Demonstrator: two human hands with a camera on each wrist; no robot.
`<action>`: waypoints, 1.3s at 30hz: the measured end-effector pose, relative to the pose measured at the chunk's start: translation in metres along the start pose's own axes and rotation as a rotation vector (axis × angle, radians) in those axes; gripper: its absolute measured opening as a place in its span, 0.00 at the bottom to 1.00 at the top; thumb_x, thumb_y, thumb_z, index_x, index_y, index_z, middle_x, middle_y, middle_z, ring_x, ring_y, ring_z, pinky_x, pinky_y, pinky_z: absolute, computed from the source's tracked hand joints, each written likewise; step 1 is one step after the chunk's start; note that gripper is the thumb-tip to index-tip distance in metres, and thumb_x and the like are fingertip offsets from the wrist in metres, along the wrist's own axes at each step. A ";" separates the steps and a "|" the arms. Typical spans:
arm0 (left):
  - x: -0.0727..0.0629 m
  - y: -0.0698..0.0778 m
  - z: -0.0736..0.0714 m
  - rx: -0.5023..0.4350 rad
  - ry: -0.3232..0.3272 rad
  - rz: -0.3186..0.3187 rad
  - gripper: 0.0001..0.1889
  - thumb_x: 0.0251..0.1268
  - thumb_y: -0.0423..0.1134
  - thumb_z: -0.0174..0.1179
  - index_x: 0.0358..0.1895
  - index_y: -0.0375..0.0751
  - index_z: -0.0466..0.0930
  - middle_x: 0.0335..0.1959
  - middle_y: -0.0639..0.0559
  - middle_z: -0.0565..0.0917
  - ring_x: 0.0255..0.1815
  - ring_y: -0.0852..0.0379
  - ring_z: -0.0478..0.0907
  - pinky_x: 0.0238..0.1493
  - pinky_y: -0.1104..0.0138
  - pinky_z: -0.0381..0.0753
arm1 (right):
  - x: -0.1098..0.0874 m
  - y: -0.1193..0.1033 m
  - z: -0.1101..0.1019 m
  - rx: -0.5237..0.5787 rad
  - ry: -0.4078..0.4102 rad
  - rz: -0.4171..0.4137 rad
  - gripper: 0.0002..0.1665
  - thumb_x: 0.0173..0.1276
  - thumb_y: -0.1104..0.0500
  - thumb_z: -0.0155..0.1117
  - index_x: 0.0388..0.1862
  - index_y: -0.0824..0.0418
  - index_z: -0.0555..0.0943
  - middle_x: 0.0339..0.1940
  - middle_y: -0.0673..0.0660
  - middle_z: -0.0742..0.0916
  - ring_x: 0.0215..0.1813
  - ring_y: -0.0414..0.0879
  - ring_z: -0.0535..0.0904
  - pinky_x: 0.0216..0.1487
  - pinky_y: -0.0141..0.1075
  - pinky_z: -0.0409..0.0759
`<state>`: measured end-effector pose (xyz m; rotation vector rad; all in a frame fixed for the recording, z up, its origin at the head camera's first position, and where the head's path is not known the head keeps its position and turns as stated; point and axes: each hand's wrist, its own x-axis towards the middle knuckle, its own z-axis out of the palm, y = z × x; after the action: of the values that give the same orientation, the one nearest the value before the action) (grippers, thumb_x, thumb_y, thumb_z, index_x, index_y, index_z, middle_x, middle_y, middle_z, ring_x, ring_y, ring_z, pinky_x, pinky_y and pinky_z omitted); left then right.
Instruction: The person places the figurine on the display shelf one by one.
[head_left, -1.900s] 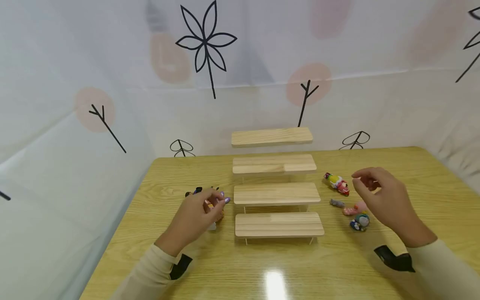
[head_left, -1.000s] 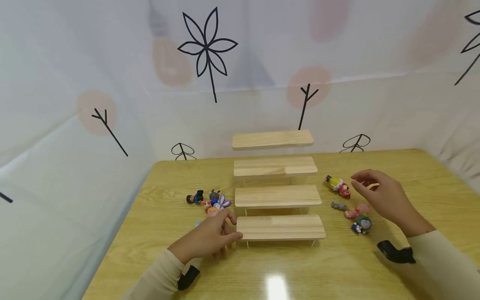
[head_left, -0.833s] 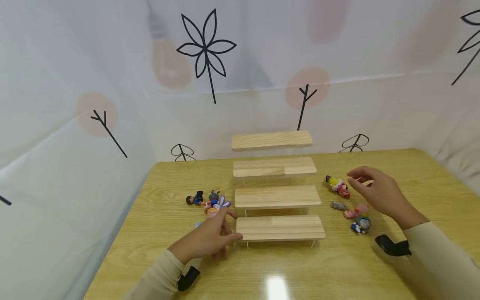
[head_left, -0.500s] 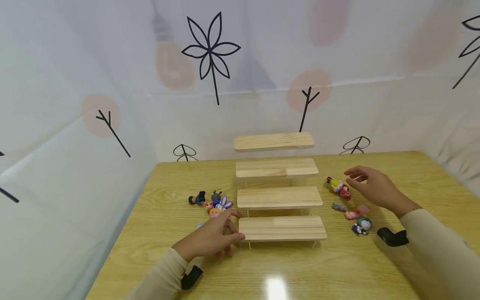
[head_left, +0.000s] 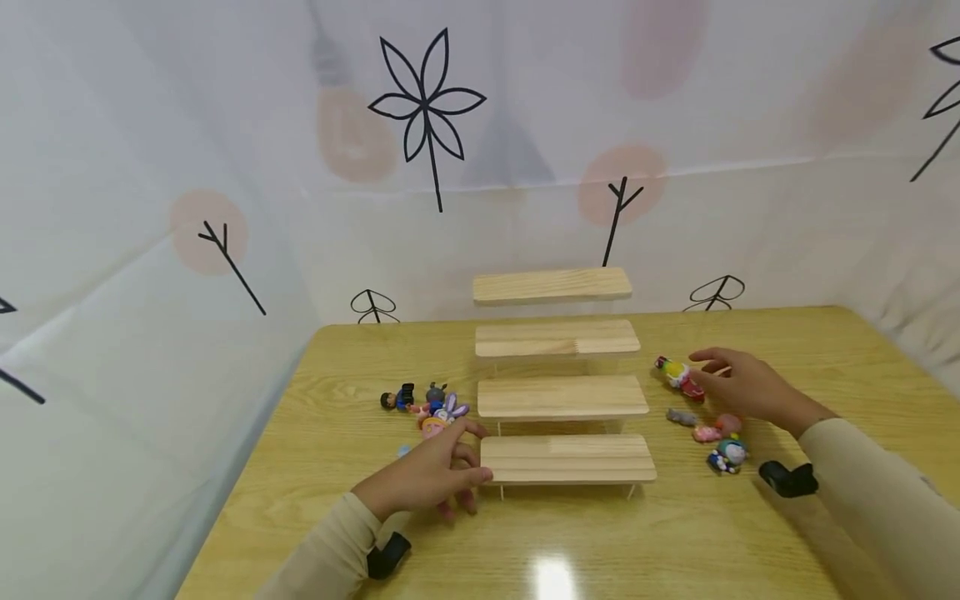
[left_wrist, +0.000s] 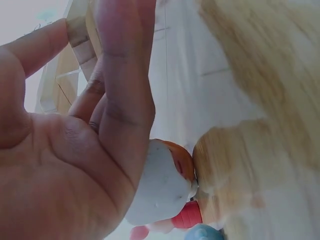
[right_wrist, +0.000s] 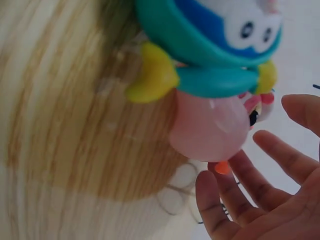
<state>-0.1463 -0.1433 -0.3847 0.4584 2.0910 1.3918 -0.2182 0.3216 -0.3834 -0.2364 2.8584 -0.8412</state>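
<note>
My left hand (head_left: 431,471) grips the left end of the lowest step of a wooden tiered display stand (head_left: 566,458), thumb at its front corner and index finger at its back corner. In the left wrist view the thumb presses the step's edge (left_wrist: 82,37). My right hand (head_left: 750,383) reaches over a yellow, white and red toy figurine (head_left: 678,377) lying on the table. Its fingertips overlap the figurine's red end in the head view. The right wrist view shows those fingers (right_wrist: 277,155) loosely spread, with nothing between them.
Right of the stand lie a small grey figurine (head_left: 681,417), a pink one (head_left: 707,433) and a teal-hooded one (head_left: 729,456). On the left are a dark-haired figurine (head_left: 397,398), a purple-eared one (head_left: 450,410) and others. A printed cloth (head_left: 525,217) hangs behind the table.
My left hand has moved from above the left figurines down to the lowest step's end. My right hand has shifted left and down to the yellow and red figurine.
</note>
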 end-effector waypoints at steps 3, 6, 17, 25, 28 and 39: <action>0.001 -0.001 0.001 -0.030 -0.002 0.013 0.26 0.72 0.44 0.62 0.66 0.49 0.60 0.42 0.43 0.85 0.31 0.45 0.87 0.22 0.55 0.85 | 0.001 0.001 0.001 0.001 -0.008 0.009 0.38 0.79 0.41 0.51 0.72 0.70 0.66 0.61 0.77 0.77 0.59 0.72 0.75 0.52 0.62 0.78; 0.000 -0.003 0.002 -0.065 -0.011 0.021 0.26 0.73 0.43 0.60 0.67 0.48 0.59 0.43 0.42 0.84 0.31 0.45 0.87 0.23 0.55 0.86 | 0.002 0.002 0.002 0.014 -0.016 0.011 0.38 0.79 0.41 0.51 0.71 0.71 0.66 0.60 0.77 0.78 0.59 0.71 0.75 0.52 0.61 0.78; -0.003 -0.010 0.004 -0.138 -0.031 0.030 0.27 0.77 0.41 0.55 0.71 0.47 0.54 0.47 0.42 0.83 0.33 0.48 0.87 0.26 0.60 0.86 | 0.008 0.003 0.006 0.016 -0.019 -0.012 0.38 0.76 0.43 0.59 0.68 0.73 0.69 0.55 0.74 0.81 0.51 0.61 0.81 0.48 0.54 0.81; -0.001 -0.010 0.004 -0.150 -0.040 0.033 0.26 0.77 0.41 0.56 0.70 0.48 0.55 0.47 0.41 0.82 0.34 0.47 0.87 0.26 0.60 0.86 | 0.008 0.003 0.010 0.046 -0.006 -0.045 0.32 0.73 0.48 0.64 0.62 0.71 0.71 0.53 0.72 0.82 0.51 0.61 0.81 0.48 0.53 0.83; -0.001 -0.009 0.004 -0.147 -0.042 0.034 0.27 0.77 0.41 0.56 0.71 0.47 0.55 0.47 0.41 0.82 0.34 0.46 0.87 0.27 0.60 0.86 | 0.009 0.006 0.012 0.055 0.010 -0.065 0.31 0.71 0.49 0.66 0.60 0.70 0.71 0.53 0.71 0.83 0.52 0.61 0.82 0.49 0.54 0.83; -0.001 -0.008 0.003 -0.143 -0.054 0.035 0.27 0.77 0.42 0.56 0.70 0.46 0.54 0.46 0.40 0.82 0.34 0.47 0.87 0.28 0.60 0.86 | 0.006 0.005 0.014 0.058 0.021 -0.107 0.28 0.67 0.53 0.71 0.58 0.66 0.70 0.49 0.70 0.81 0.43 0.53 0.81 0.38 0.42 0.81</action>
<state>-0.1432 -0.1448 -0.3923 0.4704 1.9337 1.5197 -0.2215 0.3175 -0.3984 -0.3783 2.8575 -0.9495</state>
